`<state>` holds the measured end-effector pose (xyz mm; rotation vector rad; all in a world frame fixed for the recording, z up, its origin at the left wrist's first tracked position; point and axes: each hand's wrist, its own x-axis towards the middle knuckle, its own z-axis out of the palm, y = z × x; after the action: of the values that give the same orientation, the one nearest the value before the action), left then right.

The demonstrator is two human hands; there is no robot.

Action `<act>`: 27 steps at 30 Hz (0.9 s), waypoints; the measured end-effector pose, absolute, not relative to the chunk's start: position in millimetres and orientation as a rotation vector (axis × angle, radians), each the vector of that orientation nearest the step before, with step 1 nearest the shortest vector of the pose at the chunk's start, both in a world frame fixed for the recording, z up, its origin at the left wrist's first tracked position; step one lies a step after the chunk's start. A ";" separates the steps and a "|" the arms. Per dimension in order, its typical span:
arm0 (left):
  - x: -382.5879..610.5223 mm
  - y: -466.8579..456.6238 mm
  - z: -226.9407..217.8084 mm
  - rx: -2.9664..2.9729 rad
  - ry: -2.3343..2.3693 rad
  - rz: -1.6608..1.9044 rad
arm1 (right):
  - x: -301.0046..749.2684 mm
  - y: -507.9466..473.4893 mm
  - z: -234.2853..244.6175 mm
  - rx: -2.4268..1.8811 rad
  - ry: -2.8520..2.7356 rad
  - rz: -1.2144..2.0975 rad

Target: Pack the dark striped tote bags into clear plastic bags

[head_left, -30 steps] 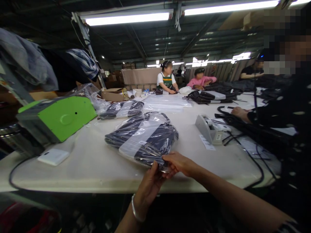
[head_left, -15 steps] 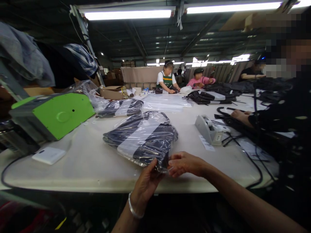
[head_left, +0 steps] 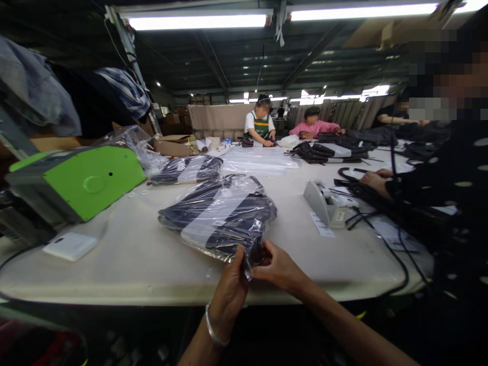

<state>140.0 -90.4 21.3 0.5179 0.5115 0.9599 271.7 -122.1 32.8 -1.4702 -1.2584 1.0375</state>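
Pinching one end of a clear-wrapped dark bundle [head_left: 224, 216], my left hand [head_left: 230, 288] and right hand [head_left: 281, 268] are close together. The bundle lies on the table [head_left: 122, 256] at eleven o'clock from them; a grey tape holder [head_left: 321, 204] sits at two.

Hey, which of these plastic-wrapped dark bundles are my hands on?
The front bundle: your left hand and right hand grip its near corner. The other wrapped bundle lies farther back, near the green machine, with neither hand on it.
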 end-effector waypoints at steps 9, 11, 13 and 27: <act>140.6 -95.3 19.9 0.424 0.519 0.909 | 264.4 -124.4 21.9 -1.628 -1.427 0.194; 141.8 -94.7 17.2 0.379 0.517 0.924 | 265.0 -122.2 18.1 -1.509 -1.551 0.068; 142.7 -94.1 17.0 0.327 0.526 0.949 | 264.0 -118.7 14.4 -1.413 -1.596 0.073; 143.4 -90.9 8.9 0.349 0.607 0.919 | 252.1 -108.9 -0.3 -1.359 -0.957 0.705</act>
<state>143.4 -90.9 8.9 0.3485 0.6068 0.9193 252.1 -108.9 -0.3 -1.3592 -0.9568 0.7050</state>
